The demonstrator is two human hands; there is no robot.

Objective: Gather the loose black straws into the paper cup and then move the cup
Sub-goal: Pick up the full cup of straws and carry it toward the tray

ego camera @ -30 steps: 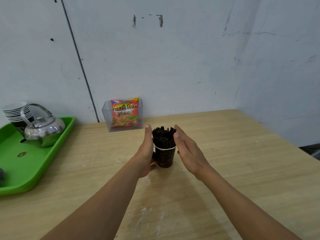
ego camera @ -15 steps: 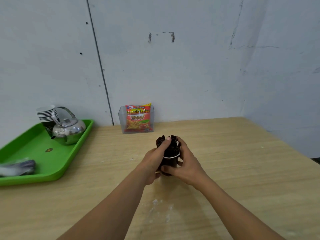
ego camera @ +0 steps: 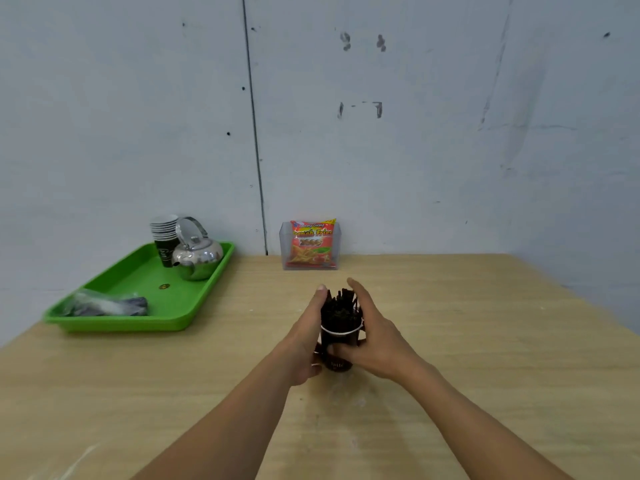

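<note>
A dark paper cup (ego camera: 337,358) with a white rim stands on the wooden table (ego camera: 485,358) in the middle of the head view. A thick bundle of black straws (ego camera: 341,308) sticks up out of it. My left hand (ego camera: 304,337) presses against the cup's left side, fingers reaching up along the straws. My right hand (ego camera: 372,336) wraps the cup from the right, thumb across its front. Both hands hold the cup together. No loose straws show on the table.
A green tray (ego camera: 173,318) at the left holds a steel kettle (ego camera: 197,256), a stack of paper cups (ego camera: 164,237) and a plastic-wrapped bundle (ego camera: 107,304). A clear box with a red snack packet (ego camera: 311,245) stands against the wall behind the cup.
My hands went from open beside the cup to closed around it. The view has tilted up and back, so more of the wall and tray shows.
</note>
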